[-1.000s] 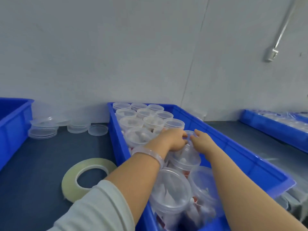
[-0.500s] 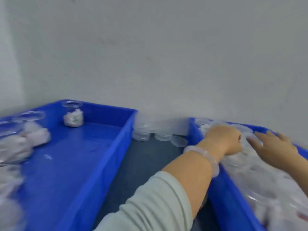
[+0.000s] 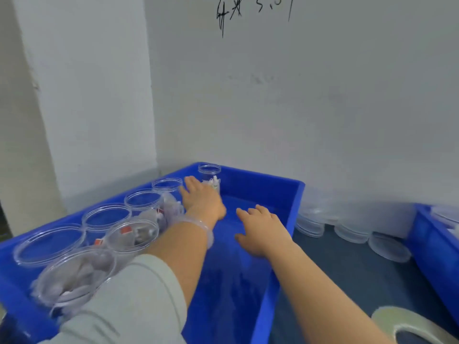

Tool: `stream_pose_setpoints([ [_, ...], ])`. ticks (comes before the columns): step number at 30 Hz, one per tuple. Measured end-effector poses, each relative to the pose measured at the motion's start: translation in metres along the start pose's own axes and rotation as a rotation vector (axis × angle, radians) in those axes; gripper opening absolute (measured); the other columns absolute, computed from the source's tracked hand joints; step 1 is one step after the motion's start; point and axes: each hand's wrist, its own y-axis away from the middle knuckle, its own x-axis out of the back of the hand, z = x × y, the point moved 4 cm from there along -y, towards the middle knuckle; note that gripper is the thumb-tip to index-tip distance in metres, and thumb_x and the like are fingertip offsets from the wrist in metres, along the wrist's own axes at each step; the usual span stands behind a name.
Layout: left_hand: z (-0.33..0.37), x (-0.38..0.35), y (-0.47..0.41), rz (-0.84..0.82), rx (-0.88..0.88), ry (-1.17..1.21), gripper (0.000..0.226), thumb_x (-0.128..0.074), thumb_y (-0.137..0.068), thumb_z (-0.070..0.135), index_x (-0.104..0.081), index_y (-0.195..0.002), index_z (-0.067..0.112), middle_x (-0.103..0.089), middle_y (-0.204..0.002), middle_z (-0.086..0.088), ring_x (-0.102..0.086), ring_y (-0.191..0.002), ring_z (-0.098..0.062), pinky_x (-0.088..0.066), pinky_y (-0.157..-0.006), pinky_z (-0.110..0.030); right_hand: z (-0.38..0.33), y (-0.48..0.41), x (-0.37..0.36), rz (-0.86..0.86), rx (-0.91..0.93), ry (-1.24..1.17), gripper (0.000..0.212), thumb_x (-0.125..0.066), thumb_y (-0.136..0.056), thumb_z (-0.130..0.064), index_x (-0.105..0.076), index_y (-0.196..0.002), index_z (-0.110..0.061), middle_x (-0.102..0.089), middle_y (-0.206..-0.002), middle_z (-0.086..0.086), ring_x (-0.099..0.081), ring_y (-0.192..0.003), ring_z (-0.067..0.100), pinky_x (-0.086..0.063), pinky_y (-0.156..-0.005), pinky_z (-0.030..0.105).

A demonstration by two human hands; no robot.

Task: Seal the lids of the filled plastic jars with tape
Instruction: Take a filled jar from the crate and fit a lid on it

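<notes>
Along the blue bin's [image 3: 295, 194] left wall we see clear, lidded jars [image 3: 106, 217] packed with white items, some red-marked. A lone jar [image 3: 210, 176] stands in its far corner. Our left hand [image 3: 202, 201] reaches toward it, fingers straight, holding nothing. Above the bin, black wall writing [image 3: 248, 11] is unreadable. Our right hand [image 3: 262, 230] hovers open inside the bin. Right of the bin are stacked lids [image 3: 350, 232], a tape roll [image 3: 402, 320] and a second bin [image 3: 432, 244].

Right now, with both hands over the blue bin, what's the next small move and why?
Probably close the left hand on the lone filled jar at the blue bin's far corner: its straight fingers lie right beside it, and both hands hold nothing. The right hand hovers open over the bin floor; the tape roll lies outside the bin.
</notes>
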Motion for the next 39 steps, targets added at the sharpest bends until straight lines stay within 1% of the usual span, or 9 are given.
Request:
stream_pose_setpoints([
  [4,-0.044,-0.009,-0.029,-0.035,0.156,-0.001,0.074,-0.046,-0.094,0.023,-0.005,-0.148,-0.006,-0.007,-0.157,-0.024,-0.004,-0.146,-0.035,-0.006,-0.116,-0.051,0.013,0.005,0.004,0.068,-0.074,-0.154,0.044,-0.042,-0.097,-0.038,-0.042,-0.133,-0.014,-0.056,-0.122,0.008,-0.044,-0.118,0.027,-0.041,-0.085,0.035],
  [9,-0.042,-0.012,-0.036,0.029,0.086,-0.085,0.051,-0.060,-0.083,0.012,-0.047,-0.132,0.010,-0.050,-0.135,-0.010,-0.041,-0.131,-0.029,-0.022,-0.114,-0.048,0.007,0.013,0.011,0.138,-0.078,-0.245,0.035,-0.044,-0.097,-0.033,-0.051,-0.122,-0.010,-0.061,-0.109,0.007,-0.053,-0.102,0.025,-0.047,-0.077,0.036],
  [13,-0.009,0.008,-0.024,0.109,-0.054,-0.086,0.032,-0.052,-0.092,0.018,-0.056,-0.123,0.013,-0.049,-0.131,-0.010,-0.050,-0.118,-0.030,-0.037,-0.098,-0.038,0.014,0.016,0.016,0.231,-0.130,-0.420,0.038,-0.046,-0.096,-0.032,-0.050,-0.126,-0.009,-0.058,-0.121,0.008,-0.051,-0.112,0.026,-0.047,-0.088,0.038],
  [18,0.074,0.097,0.039,0.446,-0.446,0.201,0.017,-0.053,-0.088,0.021,-0.061,-0.102,0.018,-0.054,-0.112,-0.010,-0.055,-0.105,-0.031,-0.035,-0.087,-0.039,0.042,0.033,0.036,0.627,-0.227,-0.730,0.093,-0.067,-0.084,-0.042,-0.010,-0.152,-0.012,-0.019,-0.156,0.010,-0.014,-0.143,0.025,-0.017,-0.115,0.038],
  [23,0.165,0.133,0.107,0.416,-0.757,0.435,0.022,-0.052,-0.086,0.019,-0.063,-0.106,0.019,-0.061,-0.113,-0.009,-0.056,-0.108,-0.033,-0.042,-0.089,-0.041,0.123,0.078,0.049,0.868,-0.491,-0.886,0.117,-0.085,-0.059,-0.045,-0.020,-0.149,-0.007,-0.044,-0.141,0.011,-0.037,-0.132,0.027,-0.033,-0.108,0.039],
  [29,0.230,0.016,0.138,0.087,-0.700,0.379,0.038,-0.055,-0.087,0.040,-0.064,-0.111,0.012,-0.051,-0.119,-0.012,-0.039,-0.119,-0.030,-0.041,-0.090,-0.041,0.165,0.133,-0.035,0.247,-0.589,-0.859,0.075,-0.079,-0.065,-0.034,-0.039,-0.125,-0.013,-0.059,-0.105,-0.002,-0.060,-0.103,0.019,-0.045,-0.076,0.029],
  [34,0.221,-0.038,0.131,0.425,-0.690,0.754,0.053,-0.069,-0.074,0.057,-0.066,-0.111,0.020,-0.042,-0.140,-0.003,-0.027,-0.131,-0.018,-0.044,-0.086,-0.033,0.209,0.121,-0.032,-0.008,-0.428,-0.787,0.023,-0.052,-0.083,-0.002,-0.057,-0.082,-0.025,-0.061,-0.079,-0.002,-0.056,-0.073,0.008,-0.048,-0.066,0.021],
  [36,0.216,-0.046,0.133,0.407,-0.557,1.084,0.084,-0.082,-0.062,0.047,-0.048,-0.134,0.020,-0.025,-0.152,-0.007,-0.023,-0.139,-0.020,-0.040,-0.097,-0.034,0.240,0.110,-0.030,0.031,-0.571,-0.628,0.020,-0.050,-0.089,-0.010,-0.065,-0.100,-0.017,-0.066,-0.099,0.005,-0.060,-0.091,0.018,-0.048,-0.076,0.027],
  [39,0.217,-0.061,0.136,0.312,-0.426,1.396,0.107,-0.090,-0.055,0.031,-0.032,-0.144,0.019,-0.037,-0.141,0.008,-0.033,-0.130,-0.001,-0.027,-0.104,-0.011,0.275,0.095,-0.042,0.047,-0.702,-0.361,0.052,-0.045,-0.096,-0.020,-0.030,-0.145,-0.009,-0.035,-0.149,0.012,-0.033,-0.136,0.029,-0.036,-0.101,0.037],
])
